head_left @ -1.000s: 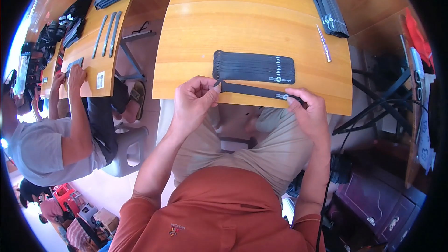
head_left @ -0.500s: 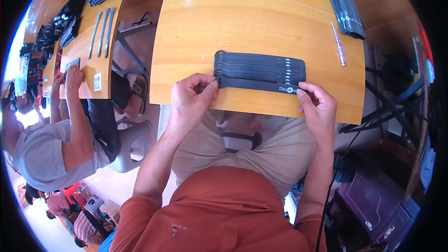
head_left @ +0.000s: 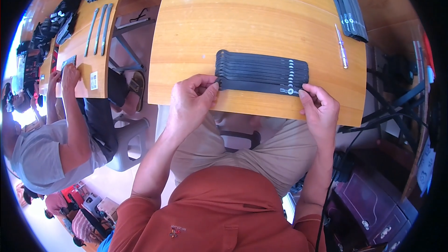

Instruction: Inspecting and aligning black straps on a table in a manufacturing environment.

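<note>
- The left hand (head_left: 190,102) is reaching in from the lower edge, and its grip is pinching the left end of a black strap (head_left: 259,87) between thumb and forefinger.
- The right hand (head_left: 323,107) is holding the strap's other end; its grip is pressing thumb and forefinger together there, and the fingers are hiding the tip.
- The strap is lying stretched out nearly level, sloping slightly down to the right, in the middle of the frame, above the front edge of the bench (head_left: 252,23).
- Just above it, a row of matching straps (head_left: 259,65) is resting on the bench, overlapping one another, with rounded ends lining up at the left and pale marks at the right.
- The held strap is running along the row's lower side, close against it.
- A slim purple-and-silver pen-like tool (head_left: 342,49) is lying at the right of the bench.
- Another pile of dark straps (head_left: 346,11) is sitting in the upper right of the frame.
- At the left of the frame, a co-worker in a grey shirt (head_left: 39,154) is sitting at a second bench (head_left: 103,78), where three thin grey strips (head_left: 100,30) are lying side by side.
</note>
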Demonstrator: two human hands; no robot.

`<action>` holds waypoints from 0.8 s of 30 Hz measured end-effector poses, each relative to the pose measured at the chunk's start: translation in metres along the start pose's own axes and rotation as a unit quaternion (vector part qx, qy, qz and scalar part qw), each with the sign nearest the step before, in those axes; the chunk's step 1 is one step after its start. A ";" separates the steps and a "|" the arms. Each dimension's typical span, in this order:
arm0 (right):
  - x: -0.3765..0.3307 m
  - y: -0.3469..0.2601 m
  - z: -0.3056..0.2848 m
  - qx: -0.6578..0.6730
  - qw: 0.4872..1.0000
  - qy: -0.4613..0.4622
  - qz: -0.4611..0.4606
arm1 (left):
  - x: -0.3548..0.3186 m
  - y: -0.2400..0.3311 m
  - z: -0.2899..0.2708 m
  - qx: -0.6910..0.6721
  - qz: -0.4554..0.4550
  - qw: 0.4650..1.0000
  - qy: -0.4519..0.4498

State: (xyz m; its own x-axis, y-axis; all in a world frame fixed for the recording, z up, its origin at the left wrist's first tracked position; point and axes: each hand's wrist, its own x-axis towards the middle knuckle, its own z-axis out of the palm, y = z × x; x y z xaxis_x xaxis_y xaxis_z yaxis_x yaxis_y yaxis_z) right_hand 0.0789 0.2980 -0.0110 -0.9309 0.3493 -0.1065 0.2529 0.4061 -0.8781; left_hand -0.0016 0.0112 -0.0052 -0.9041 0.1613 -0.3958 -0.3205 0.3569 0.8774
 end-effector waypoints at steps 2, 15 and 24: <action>0.001 0.001 0.000 -0.018 1.000 0.004 0.014 | 0.000 -0.002 0.001 0.003 0.003 1.000 0.003; 0.004 0.003 0.001 -0.077 0.995 0.029 -0.060 | 0.001 0.000 0.004 0.002 -0.013 1.000 0.028; 0.006 0.003 0.003 -0.085 0.993 0.032 -0.069 | 0.001 0.001 0.002 0.014 -0.018 0.999 0.030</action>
State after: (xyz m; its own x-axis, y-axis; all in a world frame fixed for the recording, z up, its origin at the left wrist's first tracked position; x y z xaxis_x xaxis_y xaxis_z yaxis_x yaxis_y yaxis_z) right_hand 0.0737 0.2988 -0.0150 -0.9428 0.3304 0.0444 0.1693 0.5892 -0.7900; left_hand -0.0024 0.0132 -0.0055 -0.9081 0.0925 -0.4084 -0.3450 0.3873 0.8550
